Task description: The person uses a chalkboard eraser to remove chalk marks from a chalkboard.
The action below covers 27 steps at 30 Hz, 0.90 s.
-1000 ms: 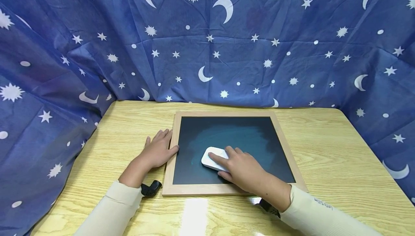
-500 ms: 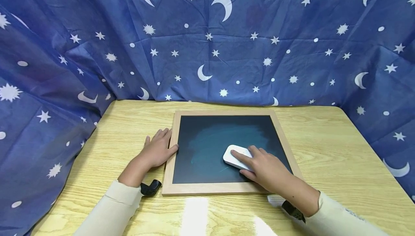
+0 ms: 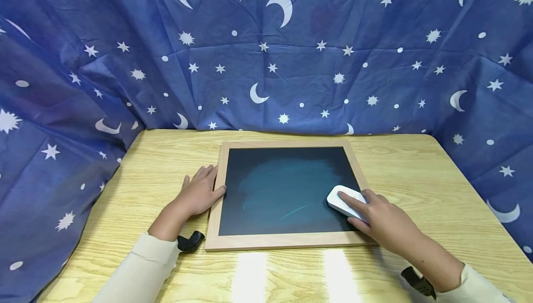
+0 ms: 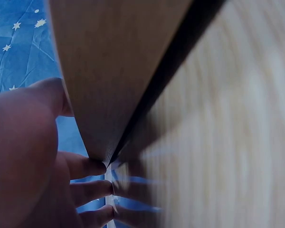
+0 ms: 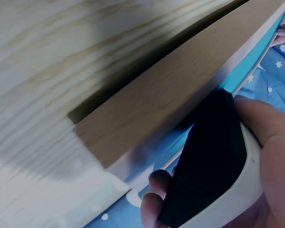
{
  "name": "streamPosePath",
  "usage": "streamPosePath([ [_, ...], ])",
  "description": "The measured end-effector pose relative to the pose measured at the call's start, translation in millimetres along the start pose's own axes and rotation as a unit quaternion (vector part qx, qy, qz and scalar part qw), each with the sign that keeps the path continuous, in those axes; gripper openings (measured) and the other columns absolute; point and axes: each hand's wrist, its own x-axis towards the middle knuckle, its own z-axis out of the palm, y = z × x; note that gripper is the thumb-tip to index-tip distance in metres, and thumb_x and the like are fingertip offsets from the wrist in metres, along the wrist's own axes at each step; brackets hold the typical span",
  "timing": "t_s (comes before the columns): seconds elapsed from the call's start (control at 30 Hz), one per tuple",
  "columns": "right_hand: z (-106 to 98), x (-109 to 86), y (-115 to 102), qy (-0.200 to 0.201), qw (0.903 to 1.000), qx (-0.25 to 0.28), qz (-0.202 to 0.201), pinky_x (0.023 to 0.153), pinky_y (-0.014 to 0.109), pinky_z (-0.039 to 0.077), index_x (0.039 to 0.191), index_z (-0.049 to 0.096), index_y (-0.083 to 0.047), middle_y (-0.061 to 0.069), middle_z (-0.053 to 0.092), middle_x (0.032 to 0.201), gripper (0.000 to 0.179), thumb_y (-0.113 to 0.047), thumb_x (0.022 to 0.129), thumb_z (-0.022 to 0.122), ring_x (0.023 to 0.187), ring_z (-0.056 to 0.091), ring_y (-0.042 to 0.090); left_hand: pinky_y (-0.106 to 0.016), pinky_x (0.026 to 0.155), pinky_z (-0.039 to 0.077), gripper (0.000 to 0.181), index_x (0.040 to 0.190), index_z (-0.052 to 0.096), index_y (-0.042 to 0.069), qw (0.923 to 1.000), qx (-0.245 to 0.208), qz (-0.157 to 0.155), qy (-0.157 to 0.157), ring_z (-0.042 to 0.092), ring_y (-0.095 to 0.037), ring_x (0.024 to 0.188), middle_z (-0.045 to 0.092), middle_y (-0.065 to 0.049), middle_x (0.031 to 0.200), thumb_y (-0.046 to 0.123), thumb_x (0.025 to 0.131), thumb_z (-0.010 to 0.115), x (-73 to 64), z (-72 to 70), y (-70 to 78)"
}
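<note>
A blackboard (image 3: 276, 180) in a light wooden frame (image 3: 287, 241) lies flat on the table. Smeared bluish chalk covers its middle, and a thin chalk line (image 3: 294, 212) crosses the lower part. My right hand (image 3: 387, 222) grips a white board eraser (image 3: 340, 201) at the board's right side, index finger stretched along its top. In the right wrist view the eraser's dark pad (image 5: 209, 161) faces the camera, next to the frame's corner. My left hand (image 3: 199, 195) rests at the left side of the frame, thumb on its edge, the other fingers extended beside it.
The board stands on a wood-grain table (image 3: 416, 178). Behind and at both sides hangs a blue cloth (image 3: 308, 25) with white moons and stars. A black wrist camera (image 3: 191, 242) sits below the left hand, another (image 3: 418, 282) by the right wrist.
My right hand has moved the eraser from the board's lower middle to its right side. The chalk line it covered is now visible. The left hand stays in place.
</note>
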Motion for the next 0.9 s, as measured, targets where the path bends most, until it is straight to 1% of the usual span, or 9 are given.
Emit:
streamPosePath([
  [0.13,-1,-2.9,2,-0.005,0.9999,-0.003,0.009,0.065,0.052,0.058,0.146,0.054,-0.032,0.027,0.061,0.121,0.058,-0.037,0.091,0.072,0.095,0.068,0.039,-0.072,0.117,0.003,0.074,0.159,0.023,0.004,1.0,-0.001,-0.004,-0.004,0.012,-0.043,0.154,0.022,-0.023,0.164,0.042,0.1,0.047,-0.7,-0.3,-0.7],
  [0.27,-1,-1.6,-1,0.007,0.9999,-0.008,-0.006,0.068,0.054,0.058,0.145,0.055,-0.032,0.028,0.061,0.121,0.057,-0.036,0.09,0.073,0.098,0.068,0.041,-0.072,0.117,0.003,0.073,0.159,0.024,0.003,1.0,0.001,-0.005,-0.007,0.011,-0.043,0.154,0.021,-0.023,0.164,0.042,0.101,0.046,-1.2,-0.7,0.1],
  [0.37,0,1.3,-7,0.017,0.9996,-0.007,-0.022,0.07,0.053,0.058,0.144,0.055,-0.031,0.026,0.062,0.118,0.057,-0.035,0.09,0.073,0.096,0.068,0.04,-0.073,0.117,0.003,0.072,0.159,0.025,0.004,1.0,0.002,-0.003,-0.005,0.011,-0.044,0.154,0.022,-0.023,0.164,0.041,0.101,0.046,-0.8,-1.0,0.8],
  [0.47,1,6.6,-17,0.022,0.999,-0.007,-0.038,0.067,0.048,0.058,0.144,0.056,-0.031,0.021,0.062,0.112,0.056,-0.035,0.09,0.073,0.087,0.067,0.032,-0.073,0.117,0.003,0.071,0.158,0.026,0.004,1.0,0.001,-0.001,-0.003,0.012,-0.044,0.154,0.022,-0.024,0.164,0.041,0.101,0.046,-0.6,-1.5,1.4],
  [0.57,2,13.2,-28,0.03,0.998,-0.009,-0.054,0.065,0.044,0.057,0.143,0.056,-0.031,0.018,0.062,0.107,0.057,-0.036,0.089,0.074,0.082,0.064,0.027,-0.073,0.117,0.003,0.071,0.158,0.026,0.004,1.0,-0.001,-0.001,-0.002,0.012,-0.044,0.154,0.022,-0.024,0.164,0.04,0.101,0.047,-1.0,-2.1,1.8],
  [0.7,5,21.5,-45,0.033,0.9967,-0.011,-0.073,0.068,0.042,0.058,0.144,0.056,-0.03,0.017,0.063,0.107,0.06,-0.036,0.088,0.076,0.084,0.065,0.026,-0.073,0.117,0.003,0.071,0.158,0.026,0.004,1.0,-0.003,-0.003,-0.003,0.011,-0.044,0.154,0.022,-0.024,0.164,0.04,0.101,0.047,-1.2,-2.2,2.1],
  [0.83,6,28.4,-63,0.024,0.9955,-0.014,-0.09,0.067,0.039,0.057,0.146,0.053,-0.031,0.014,0.063,0.106,0.061,-0.038,0.089,0.075,0.082,0.064,0.023,-0.073,0.117,0.004,0.071,0.158,0.027,0.004,1.0,-0.005,-0.001,-0.002,0.012,-0.044,0.154,0.023,-0.024,0.164,0.04,0.1,0.047,-0.7,-1.8,2.0],
  [0.9,6,31.1,-73,0.021,0.9944,-0.011,-0.103,0.066,0.039,0.057,0.146,0.053,-0.032,0.014,0.063,0.107,0.061,-0.039,0.089,0.074,0.082,0.064,0.024,-0.073,0.116,0.004,0.071,0.158,0.027,0.004,1.0,-0.005,-0.001,-0.002,0.012,-0.044,0.154,0.023,-0.024,0.164,0.04,0.1,0.047,-0.7,-1.9,1.7],
])
